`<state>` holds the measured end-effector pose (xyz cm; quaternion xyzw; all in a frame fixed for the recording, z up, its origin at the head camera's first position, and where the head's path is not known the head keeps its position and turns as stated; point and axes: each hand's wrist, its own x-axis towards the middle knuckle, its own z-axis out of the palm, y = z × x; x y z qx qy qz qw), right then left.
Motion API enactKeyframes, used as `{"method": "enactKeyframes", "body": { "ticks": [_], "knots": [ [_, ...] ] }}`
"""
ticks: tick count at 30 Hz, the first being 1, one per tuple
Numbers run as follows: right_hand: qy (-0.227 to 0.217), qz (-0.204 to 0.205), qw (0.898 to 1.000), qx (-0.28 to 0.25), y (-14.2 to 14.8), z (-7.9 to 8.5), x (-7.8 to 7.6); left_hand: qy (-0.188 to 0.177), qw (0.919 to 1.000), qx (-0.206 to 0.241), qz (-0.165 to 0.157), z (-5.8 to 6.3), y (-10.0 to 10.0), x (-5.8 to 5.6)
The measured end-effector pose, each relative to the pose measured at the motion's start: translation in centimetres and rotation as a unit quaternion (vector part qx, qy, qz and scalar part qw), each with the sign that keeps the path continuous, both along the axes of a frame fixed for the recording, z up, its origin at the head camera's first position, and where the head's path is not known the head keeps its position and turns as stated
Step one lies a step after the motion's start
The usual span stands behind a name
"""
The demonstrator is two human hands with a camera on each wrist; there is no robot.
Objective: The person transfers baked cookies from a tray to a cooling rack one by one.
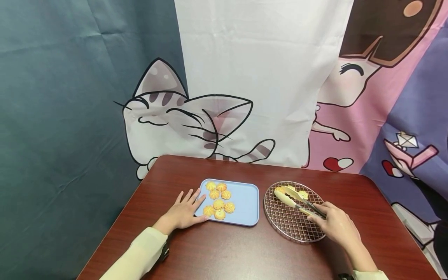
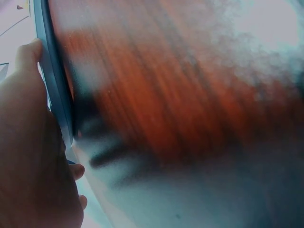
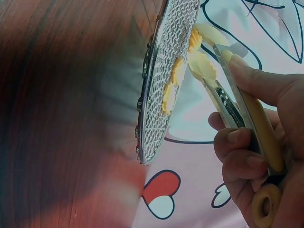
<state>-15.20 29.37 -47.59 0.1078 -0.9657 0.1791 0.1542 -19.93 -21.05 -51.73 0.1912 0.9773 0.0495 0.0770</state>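
Note:
A light blue tray (image 1: pixel 245 202) lies on the table with several golden piped cookies (image 1: pixel 218 204) grouped on its left half. My left hand (image 1: pixel 183 212) rests at the tray's left edge, fingers spread and the thumb along the near corner. In the left wrist view the thumb (image 2: pixel 28 57) touches the tray's rim (image 2: pixel 57 80). My right hand (image 1: pixel 337 223) grips tongs (image 1: pixel 285 198) with cream tips, held over a round wire rack (image 1: pixel 294 225). A few cookies (image 1: pixel 303 194) sit at the rack's far side. In the right wrist view, the parted tong tips (image 3: pixel 202 66) are beside one cookie (image 3: pixel 194 40).
The reddish-brown wooden table (image 1: pixel 231 249) carries the tray at centre and the rack to its right, with a narrow gap between them. Behind the table hangs a printed cloth (image 1: pixel 266 58) with a cartoon cat and a figure.

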Motion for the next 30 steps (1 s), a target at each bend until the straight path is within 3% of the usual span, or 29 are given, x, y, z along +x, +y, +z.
{"method": "enactKeyframes", "body": {
  "ticks": [10, 24, 30],
  "knots": [
    [-0.021, -0.003, 1.000, -0.003, 0.15, -0.07, -0.28, 0.008, 1.0000, 0.003, 0.002, -0.80, -0.26, -0.35],
    [-0.039, -0.006, 0.999, -0.010, 0.32, -0.61, -0.41, 0.009, 0.9998, 0.014, -0.006, -0.67, -0.23, -0.30],
    [-0.034, -0.003, 0.999, -0.008, 0.35, -0.44, -0.46, 0.008, 1.0000, -0.004, -0.003, -0.79, -0.26, -0.42]
  ]
}}
